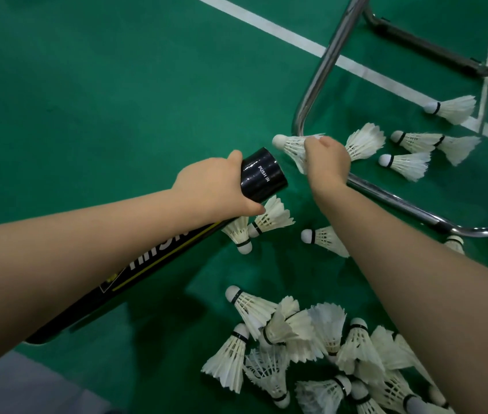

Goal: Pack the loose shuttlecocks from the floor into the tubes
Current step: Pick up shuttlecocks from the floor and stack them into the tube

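Green floor (87, 85) fills the view. A grey patch (27, 383) sits at the near-left corner.

Black tube (262, 174): runs from near left up to the centre, tilted, far end raised off the floor. "PUSH IN" is printed in white near that end. The end faces away to the right, so I cannot tell what is inside.

Left hand (213, 186): clenched around the tube just short of its far end, thumb on top and fingers wrapped underneath.

Two loose shuttlecocks (269, 218) lie on the floor directly below the tube's far end, touching each other. Another single shuttlecock (323, 237) lies just right of them, cork to the left.

Held shuttlecock (289, 144): off the floor, cork pointing left, just beyond the tube's far end and not touching it.

Right hand (326, 162): fingers curled round the feather skirt of the held shuttlecock, grasping it.

Pile of shuttlecocks (311, 348): near right, on the floor under the right forearm, heaped and overlapping at mixed angles.

Chrome chair frame (326, 70): bent tube legs resting on the floor, far right, passing behind the right hand.

Inside the frame's span, a scattered group of shuttlecocks (416, 150) lies on the floor. One more (452, 109) is farther off, beside the white court line (266, 28). Two partly hidden shuttlecocks lie at the right edge under the frame's near bar.
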`<state>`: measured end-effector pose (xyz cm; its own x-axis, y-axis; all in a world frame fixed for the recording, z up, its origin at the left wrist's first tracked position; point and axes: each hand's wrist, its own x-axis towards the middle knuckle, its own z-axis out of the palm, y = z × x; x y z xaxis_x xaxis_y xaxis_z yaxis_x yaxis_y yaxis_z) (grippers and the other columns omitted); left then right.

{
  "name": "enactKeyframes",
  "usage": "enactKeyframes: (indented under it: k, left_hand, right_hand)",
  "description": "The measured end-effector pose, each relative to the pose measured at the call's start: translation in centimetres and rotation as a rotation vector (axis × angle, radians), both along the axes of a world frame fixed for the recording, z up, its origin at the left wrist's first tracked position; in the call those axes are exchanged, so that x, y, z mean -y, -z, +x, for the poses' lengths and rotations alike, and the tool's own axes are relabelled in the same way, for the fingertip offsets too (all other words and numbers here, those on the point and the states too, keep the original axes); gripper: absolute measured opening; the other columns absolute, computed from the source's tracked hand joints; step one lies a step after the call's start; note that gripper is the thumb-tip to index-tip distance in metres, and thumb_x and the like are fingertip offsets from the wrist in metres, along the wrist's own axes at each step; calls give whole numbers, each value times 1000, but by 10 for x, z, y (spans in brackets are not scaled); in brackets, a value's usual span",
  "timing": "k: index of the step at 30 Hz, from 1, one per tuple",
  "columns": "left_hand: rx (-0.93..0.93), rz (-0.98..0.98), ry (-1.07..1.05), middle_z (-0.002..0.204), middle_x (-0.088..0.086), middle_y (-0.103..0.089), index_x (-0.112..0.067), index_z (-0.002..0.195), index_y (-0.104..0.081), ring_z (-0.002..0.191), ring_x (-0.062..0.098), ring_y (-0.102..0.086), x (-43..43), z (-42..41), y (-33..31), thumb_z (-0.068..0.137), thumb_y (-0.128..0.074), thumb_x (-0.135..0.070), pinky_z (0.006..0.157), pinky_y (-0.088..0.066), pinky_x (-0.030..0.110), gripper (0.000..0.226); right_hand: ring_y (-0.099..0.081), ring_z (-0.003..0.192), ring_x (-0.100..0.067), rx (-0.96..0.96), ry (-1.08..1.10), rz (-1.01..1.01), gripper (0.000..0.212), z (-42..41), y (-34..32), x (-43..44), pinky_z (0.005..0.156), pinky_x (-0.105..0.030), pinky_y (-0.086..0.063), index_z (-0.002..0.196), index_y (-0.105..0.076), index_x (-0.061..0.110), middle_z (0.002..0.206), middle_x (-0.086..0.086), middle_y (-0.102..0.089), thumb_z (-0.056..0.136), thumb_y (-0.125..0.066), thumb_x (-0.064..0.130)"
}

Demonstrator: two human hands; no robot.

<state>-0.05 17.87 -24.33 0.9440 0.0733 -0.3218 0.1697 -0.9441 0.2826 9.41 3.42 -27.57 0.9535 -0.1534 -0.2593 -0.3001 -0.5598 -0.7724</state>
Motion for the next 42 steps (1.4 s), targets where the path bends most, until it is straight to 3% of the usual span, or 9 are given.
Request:
enactKeyframes:
  k: [3,6,14,17,20,24,29,34,42]
  left_hand:
    - [-8,2,7,73,-7,-48,-19,103,-41,72,22,-52,9,-5,-4,66,-66,-65,57,-42,31,64]
    - [1,4,25,72,-7,-48,-19,103,-41,72,22,-52,24,-11,-10,65,-64,-68,59,-44,32,66]
    - [-3,64,119,73,-7,-49,-20,101,-40,70,20,-52,72,-31,-36,63,-65,-70,59,-47,32,67]
    - [42,65,178,70,-8,-47,-21,98,-40,65,18,-48,90,-41,-51,64,-67,-67,56,-41,30,64]
    - [54,66,237,71,-8,-49,-21,97,-40,66,19,-51,104,-57,-62,64,-69,-65,57,-44,30,63]
    - [45,51,297,73,-6,-51,-21,95,-38,69,20,-53,119,-79,-74,64,-71,-64,59,-46,31,62]
    - [87,43,377,77,-5,-53,-21,95,-39,73,21,-54,132,-97,-83,64,-71,-63,57,-41,29,61]
    - [66,56,431,83,-5,-56,-22,98,-40,75,18,-54,135,-110,-78,65,-71,-63,58,-43,29,61]
    - [54,-2,354,86,-4,-60,-20,107,-44,77,20,-58,130,-110,-66,62,-73,-62,65,-50,31,68]
  right_hand:
    - [-21,46,-8,123,-14,58,33,-12,-17,25,42,-25,-15,56,-27,18,54,3,-27,83,-45,13]
    - [-22,54,-11,170,-147,74,32,-29,-29,53,51,-29,-17,57,-27,20,57,4,-27,82,-44,10]
    - [-39,66,-14,-5,-504,145,18,-75,-67,96,67,-32,-31,66,-50,10,67,-4,-43,83,-50,16]
    - [-50,71,-9,-83,-554,137,25,-93,-88,117,73,-30,-40,72,-60,19,72,5,-56,93,-51,27]
    - [-57,87,-10,-277,-499,217,27,-116,-106,134,85,-36,-51,85,-63,22,86,4,-62,95,-46,41]
    - [-53,115,-14,-442,-471,352,37,-146,-120,148,95,-42,-47,110,-59,21,118,-3,-61,92,-45,50]
    - [-55,106,-12,-490,-597,368,16,-176,-128,149,100,-40,-43,100,-61,27,104,6,-64,91,-53,37]
    - [-56,104,-12,-594,-667,386,13,-186,-120,152,98,-33,-42,102,-58,30,104,7,-63,90,-55,34]
    - [-60,107,-11,-439,-417,409,35,-181,-118,166,93,-35,-46,105,-64,25,108,4,-67,93,-42,50]
